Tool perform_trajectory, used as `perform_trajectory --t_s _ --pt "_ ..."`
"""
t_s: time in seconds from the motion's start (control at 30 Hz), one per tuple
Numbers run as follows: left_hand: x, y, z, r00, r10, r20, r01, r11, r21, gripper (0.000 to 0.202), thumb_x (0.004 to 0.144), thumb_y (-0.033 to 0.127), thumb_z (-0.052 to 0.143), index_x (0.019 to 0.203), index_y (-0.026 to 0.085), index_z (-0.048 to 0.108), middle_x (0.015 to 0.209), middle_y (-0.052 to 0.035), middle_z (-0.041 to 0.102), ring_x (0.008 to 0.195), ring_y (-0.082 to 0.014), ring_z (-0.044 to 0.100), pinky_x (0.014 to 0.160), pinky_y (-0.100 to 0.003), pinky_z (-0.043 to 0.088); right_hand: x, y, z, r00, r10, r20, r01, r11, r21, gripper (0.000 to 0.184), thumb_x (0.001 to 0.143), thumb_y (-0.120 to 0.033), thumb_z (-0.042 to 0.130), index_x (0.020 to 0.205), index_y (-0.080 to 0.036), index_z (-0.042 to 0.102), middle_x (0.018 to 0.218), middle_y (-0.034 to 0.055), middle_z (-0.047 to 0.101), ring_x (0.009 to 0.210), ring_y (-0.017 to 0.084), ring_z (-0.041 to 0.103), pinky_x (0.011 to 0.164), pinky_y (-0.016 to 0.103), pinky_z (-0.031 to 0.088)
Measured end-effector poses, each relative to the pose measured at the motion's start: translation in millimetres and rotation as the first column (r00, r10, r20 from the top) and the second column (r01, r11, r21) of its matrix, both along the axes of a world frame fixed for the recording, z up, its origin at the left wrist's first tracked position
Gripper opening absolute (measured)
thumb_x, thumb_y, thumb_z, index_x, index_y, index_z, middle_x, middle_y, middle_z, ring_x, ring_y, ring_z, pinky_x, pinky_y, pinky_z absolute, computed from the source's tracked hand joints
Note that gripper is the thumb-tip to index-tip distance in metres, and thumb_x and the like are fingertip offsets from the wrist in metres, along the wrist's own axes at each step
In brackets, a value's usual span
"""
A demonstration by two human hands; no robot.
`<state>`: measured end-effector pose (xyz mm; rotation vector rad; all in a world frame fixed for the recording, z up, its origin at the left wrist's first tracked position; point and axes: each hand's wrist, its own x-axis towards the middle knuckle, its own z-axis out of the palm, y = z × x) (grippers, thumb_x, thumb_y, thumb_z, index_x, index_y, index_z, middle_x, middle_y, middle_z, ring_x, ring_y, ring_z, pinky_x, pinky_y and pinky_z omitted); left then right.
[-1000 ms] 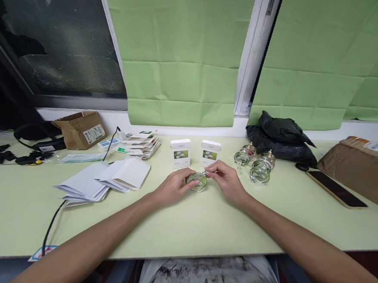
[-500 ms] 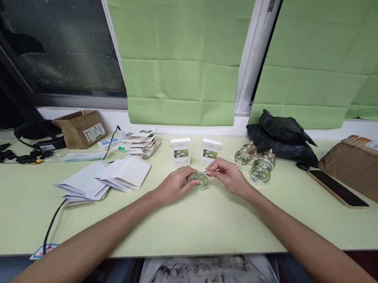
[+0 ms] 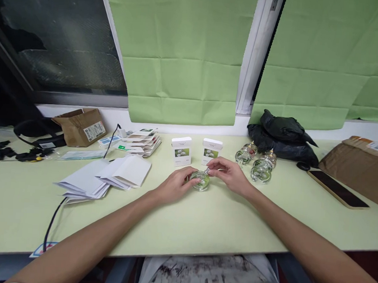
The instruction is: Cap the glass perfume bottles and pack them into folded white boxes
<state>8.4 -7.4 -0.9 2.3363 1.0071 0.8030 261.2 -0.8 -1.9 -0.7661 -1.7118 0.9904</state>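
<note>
My left hand (image 3: pixel 180 184) is closed around the left side of a round, clear, glass-like bottle (image 3: pixel 201 184) with green showing through it. Thumb and fingers of my right hand (image 3: pixel 227 174) pinch a small shiny piece at the bottle's upper right, by its neck; its exact kind is too small to tell. Just behind stand two upright white boxes, the left box (image 3: pixel 181 159) and the right box (image 3: pixel 206 161), each with a green picture. To the right lie several similar round clear bottles (image 3: pixel 260 172) with gold-coloured tops.
White folded papers (image 3: pixel 122 171) and a stack of cards (image 3: pixel 143 143) lie on the left. Behind them sits an open brown carton (image 3: pixel 76 131). Black plastic bags (image 3: pixel 281 141), a phone (image 3: pixel 337 189) and a brown parcel (image 3: pixel 361 171) occupy the right. A black cable (image 3: pixel 52 222) crosses the front left edge.
The bottle has tipped slightly and shifted a little right in my left hand. My right fingers have moved slightly up at its neck. Everything else stays in place.
</note>
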Motion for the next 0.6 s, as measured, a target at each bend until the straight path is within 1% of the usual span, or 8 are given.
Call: perform_trajectory --t_s 0.13,0.27,0.33,0.4,0.47,0.53,0.6 --pt "-0.3 1.4 -1.6 1.000 0.001 0.005 -0.001 1.000 -0.003 0.036 0.105 0.051 0.051 0.114 0.021 0.068 0.102 -0.0044 0.072 0.083 -0.0193 0.062 0.078 -0.032 0.048 1.6 0.2 -0.2 0.999 0.012 0.037 -0.012 1.000 0.002 0.025 0.088 -0.039 0.078 0.107 -0.023 0.078 0.111 0.0057 0.074 0.098 0.021 0.070 0.091 0.038 0.060" --pt "-0.5 1.2 -1.7 1.000 0.004 0.009 -0.004 1.000 -0.008 0.035 0.105 0.051 0.051 0.113 0.021 0.068 0.101 -0.0042 0.072 0.084 -0.0195 0.063 0.078 -0.032 0.048 1.8 0.4 -2.4 1.000 -0.008 0.028 0.008 1.000 -0.004 0.025 0.088 -0.040 0.079 0.106 -0.023 0.077 0.104 0.0048 0.074 0.092 0.021 0.070 0.088 0.038 0.061" --pt "-0.5 0.6 -1.0 1.000 0.001 0.007 -0.001 1.000 -0.011 0.035 0.105 0.051 0.051 0.114 0.022 0.068 0.102 -0.0041 0.072 0.084 -0.0194 0.063 0.078 -0.032 0.048 1.6 -0.6 -2.4 0.997 -0.050 0.060 0.047 0.998 0.046 0.021 0.089 -0.040 0.078 0.103 -0.024 0.077 0.101 0.0043 0.074 0.092 0.021 0.070 0.086 0.038 0.060" --pt "-0.4 0.1 -0.4 1.000 -0.001 0.003 0.001 1.000 -0.003 0.035 0.105 0.050 0.051 0.115 0.022 0.068 0.102 -0.0044 0.072 0.083 -0.0194 0.062 0.077 -0.032 0.048 1.2 -2.9 -1.3 0.988 -0.108 0.109 0.091 0.985 0.147 0.017 0.092 -0.040 0.076 0.099 -0.025 0.077 0.101 0.0053 0.073 0.095 0.023 0.069 0.084 0.037 0.059" --pt "-0.4 0.0 -0.1 1.000 0.005 -0.003 -0.005 1.000 0.016 0.035 0.105 0.051 0.051 0.114 0.022 0.068 0.102 -0.0046 0.072 0.083 -0.0195 0.062 0.077 -0.032 0.048 0.3 -5.9 0.2 0.980 -0.148 0.136 0.112 0.964 0.241 0.016 0.094 -0.041 0.072 0.096 -0.026 0.077 0.105 0.0071 0.072 0.100 0.024 0.069 0.083 0.038 0.059" --pt "-0.6 0.2 0.0 1.000 0.011 -0.007 -0.011 0.999 0.030 0.035 0.104 0.051 0.052 0.115 0.022 0.068 0.102 -0.0047 0.072 0.083 -0.0198 0.062 0.077 -0.033 0.048 -1.2 -8.7 1.1 0.980 -0.150 0.133 0.111 0.958 0.265 0.016 0.096 -0.041 0.070 0.096 -0.026 0.076 0.115 0.0084 0.072 0.104 0.025 0.069 0.085 0.039 0.059" --pt "-0.7 0.6 0.0 1.000 0.015 -0.006 -0.014 0.999 0.033 0.035 0.104 0.051 0.052 0.116 0.022 0.068 0.103 -0.0048 0.072 0.085 -0.0202 0.063 0.078 -0.033 0.048 -2.7 -10.6 1.2 0.985 -0.133 0.111 0.107 0.970 0.217 0.017 0.096 -0.041 0.070 0.099 -0.026 0.075 0.119 0.0080 0.073 0.105 0.025 0.070 0.089 0.040 0.059"
